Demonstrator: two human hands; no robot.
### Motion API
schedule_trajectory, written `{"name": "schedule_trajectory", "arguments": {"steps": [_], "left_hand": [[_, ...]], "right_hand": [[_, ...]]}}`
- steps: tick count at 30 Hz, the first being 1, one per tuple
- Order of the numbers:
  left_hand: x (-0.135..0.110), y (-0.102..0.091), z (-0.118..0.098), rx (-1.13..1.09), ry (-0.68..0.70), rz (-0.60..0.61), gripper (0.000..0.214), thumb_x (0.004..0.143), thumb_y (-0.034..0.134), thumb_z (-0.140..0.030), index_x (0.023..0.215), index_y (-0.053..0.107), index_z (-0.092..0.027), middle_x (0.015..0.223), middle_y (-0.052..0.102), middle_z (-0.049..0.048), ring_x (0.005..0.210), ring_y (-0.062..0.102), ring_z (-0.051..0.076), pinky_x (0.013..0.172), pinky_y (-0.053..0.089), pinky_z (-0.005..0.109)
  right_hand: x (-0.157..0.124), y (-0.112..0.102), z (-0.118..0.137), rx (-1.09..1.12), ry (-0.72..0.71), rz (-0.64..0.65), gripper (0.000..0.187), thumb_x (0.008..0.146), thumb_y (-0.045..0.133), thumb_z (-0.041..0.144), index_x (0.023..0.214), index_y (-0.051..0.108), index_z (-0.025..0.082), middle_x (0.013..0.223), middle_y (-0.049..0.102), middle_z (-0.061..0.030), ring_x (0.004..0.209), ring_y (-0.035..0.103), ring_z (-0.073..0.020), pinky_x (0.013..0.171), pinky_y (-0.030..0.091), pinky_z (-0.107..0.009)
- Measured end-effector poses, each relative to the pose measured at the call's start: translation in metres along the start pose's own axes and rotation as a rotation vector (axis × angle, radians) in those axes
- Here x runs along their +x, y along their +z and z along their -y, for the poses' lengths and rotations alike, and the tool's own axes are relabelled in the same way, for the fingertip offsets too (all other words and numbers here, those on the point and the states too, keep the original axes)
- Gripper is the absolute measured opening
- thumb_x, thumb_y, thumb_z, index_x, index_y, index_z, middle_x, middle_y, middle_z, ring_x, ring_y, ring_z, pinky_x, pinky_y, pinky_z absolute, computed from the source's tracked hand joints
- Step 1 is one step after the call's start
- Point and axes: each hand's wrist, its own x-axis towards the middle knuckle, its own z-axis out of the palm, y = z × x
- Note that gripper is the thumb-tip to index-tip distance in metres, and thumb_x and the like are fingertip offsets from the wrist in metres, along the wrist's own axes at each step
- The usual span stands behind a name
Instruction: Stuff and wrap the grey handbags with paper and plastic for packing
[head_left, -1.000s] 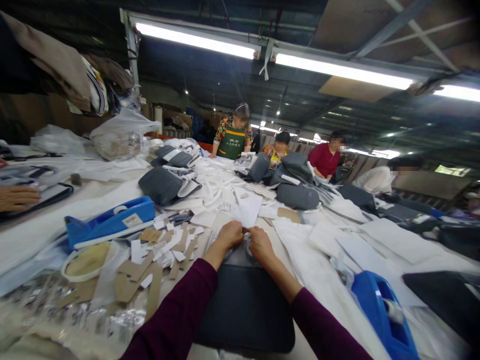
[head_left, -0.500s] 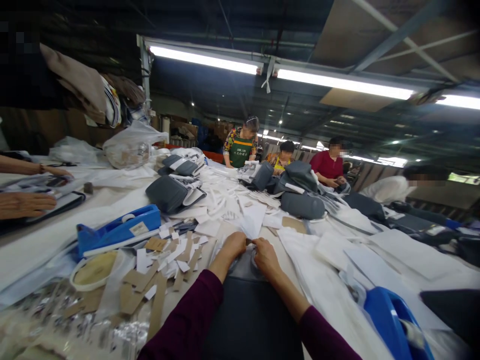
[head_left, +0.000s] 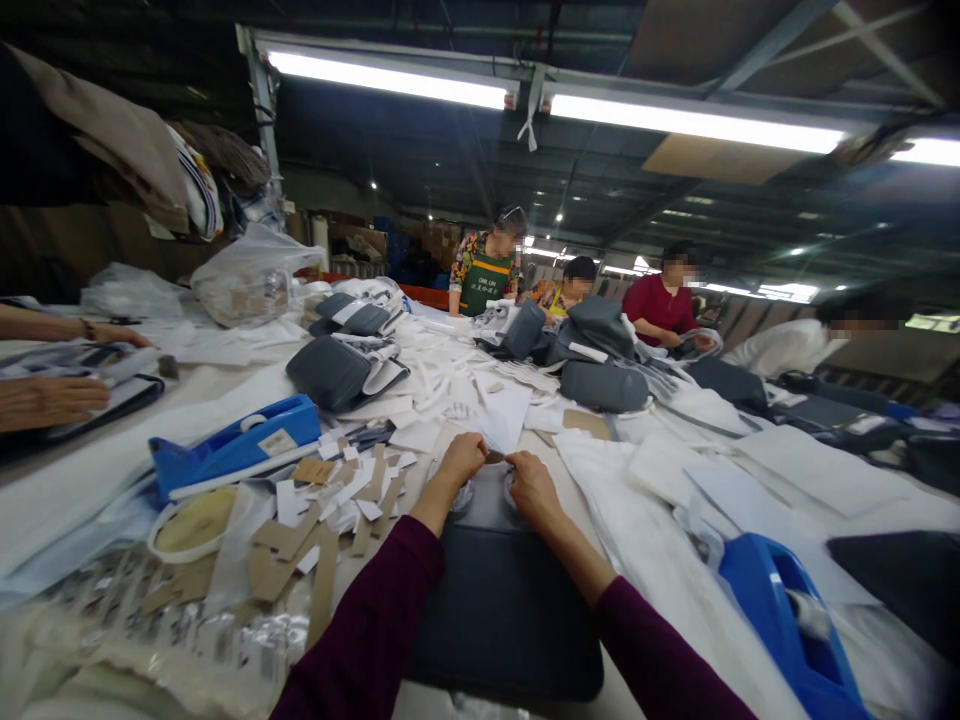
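Observation:
A dark grey bag (head_left: 506,615) lies flat in front of me, with a paler grey section (head_left: 489,502) at its far end. My left hand (head_left: 463,462) is closed at the left corner of that far end, fingertips pinched. Opposite it, my right hand (head_left: 532,485) pinches the right corner. Crumpled clear or greyish wrapping shows beside both hands. A small brown piece (head_left: 495,457) shows between the fingertips; whether they also hold it I cannot tell. White paper sheets (head_left: 504,415) lie just beyond my hands.
Left of the bag are cardboard and paper scraps (head_left: 296,545), a round tub (head_left: 196,522) and a blue tape dispenser (head_left: 240,440). Another blue dispenser (head_left: 795,620) stands at right. More dark bags (head_left: 604,385) lie farther back. A co-worker's hands (head_left: 52,402) are at far left; several people work opposite.
My hands have spread slightly apart at the bag's far end, the left one shifting left. More of the bag's near edge shows as the view has tilted.

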Motion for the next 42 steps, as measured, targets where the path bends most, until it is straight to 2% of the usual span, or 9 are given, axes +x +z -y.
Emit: {"name": "schedule_trajectory", "arguments": {"steps": [5,8,10,17,23,29,32,37,42], "left_hand": [[0.0,-0.005,-0.001,-0.02,-0.013,-0.048,0.023,0.079,0.046,-0.017,0.085,0.068,-0.016,0.088,0.07,0.0068,0.085,0.062,0.018,0.077,0.045,0.026],[0.0,-0.003,0.0,-0.031,0.041,0.019,0.012,0.071,0.06,-0.021,0.08,0.068,-0.019,0.086,0.069,0.0025,0.08,0.061,0.017,0.073,0.045,0.024],[0.001,-0.001,0.002,-0.029,0.056,0.055,0.006,0.068,0.062,-0.019,0.073,0.066,-0.019,0.08,0.067,0.0011,0.075,0.059,0.016,0.069,0.044,0.023],[0.004,0.001,0.01,-0.053,0.032,-0.027,0.006,0.076,0.054,-0.013,0.076,0.058,-0.017,0.076,0.063,0.0004,0.075,0.055,0.014,0.07,0.04,0.023],[0.006,0.003,0.012,-0.107,0.037,-0.054,0.008,0.078,0.053,-0.011,0.074,0.056,-0.018,0.072,0.061,-0.0008,0.073,0.054,0.014,0.069,0.039,0.023],[0.005,0.003,0.01,-0.152,0.022,-0.069,0.012,0.077,0.05,-0.008,0.073,0.055,-0.018,0.069,0.059,-0.0011,0.07,0.053,0.014,0.067,0.038,0.023],[0.005,0.005,0.012,-0.185,0.029,-0.066,0.012,0.076,0.051,-0.007,0.072,0.054,-0.017,0.068,0.057,-0.0016,0.07,0.052,0.013,0.067,0.037,0.022],[0.005,0.005,0.014,-0.23,0.056,-0.078,0.012,0.074,0.051,-0.006,0.07,0.052,-0.018,0.068,0.056,-0.0019,0.071,0.052,0.013,0.068,0.036,0.023],[0.001,0.001,0.012,-0.239,0.068,-0.107,0.014,0.071,0.049,-0.004,0.068,0.051,-0.018,0.066,0.055,-0.0019,0.07,0.052,0.014,0.065,0.035,0.023]], "right_hand": [[0.0,0.002,0.0,-0.013,0.011,-0.015,0.042,0.08,0.04,-0.001,0.111,0.065,0.014,0.103,0.065,-0.0106,0.103,0.055,-0.021,0.085,0.036,-0.027],[0.003,0.004,-0.002,0.018,0.026,-0.017,0.037,0.082,0.042,0.003,0.109,0.065,0.014,0.102,0.065,-0.0109,0.104,0.054,-0.0214,0.086,0.036,-0.027],[0.005,0.005,-0.003,0.036,0.028,-0.018,0.034,0.082,0.044,0.005,0.107,0.066,0.014,0.102,0.065,-0.0109,0.104,0.055,-0.0214,0.086,0.036,-0.026],[0.007,0.001,-0.002,0.024,0.047,-0.035,0.029,0.083,0.047,0.009,0.104,0.066,0.014,0.101,0.066,-0.0102,0.1,0.058,-0.0204,0.083,0.038,-0.026],[0.012,-0.004,0.006,-0.026,0.091,-0.041,0.031,0.082,0.047,0.013,0.099,0.071,0.021,0.104,0.066,-0.0082,0.09,0.062,-0.0193,0.072,0.04,-0.027],[0.035,0.008,0.009,-0.005,0.227,0.0,0.026,0.076,0.053,0.014,0.09,0.074,0.018,0.1,0.069,-0.0115,0.094,0.063,-0.0247,0.071,0.041,-0.03],[0.044,0.015,0.006,0.022,0.27,0.021,0.022,0.074,0.058,0.017,0.088,0.075,0.02,0.094,0.071,-0.01,0.089,0.064,-0.0234,0.069,0.042,-0.028],[0.046,0.017,0.007,0.069,0.271,0.007,0.016,0.071,0.064,0.024,0.083,0.074,0.022,0.098,0.07,-0.0072,0.088,0.064,-0.0216,0.07,0.041,-0.028],[0.046,0.018,0.009,0.127,0.267,-0.048,0.015,0.068,0.064,0.022,0.082,0.071,0.021,0.098,0.068,-0.0072,0.09,0.064,-0.0227,0.073,0.04,-0.03]]}}
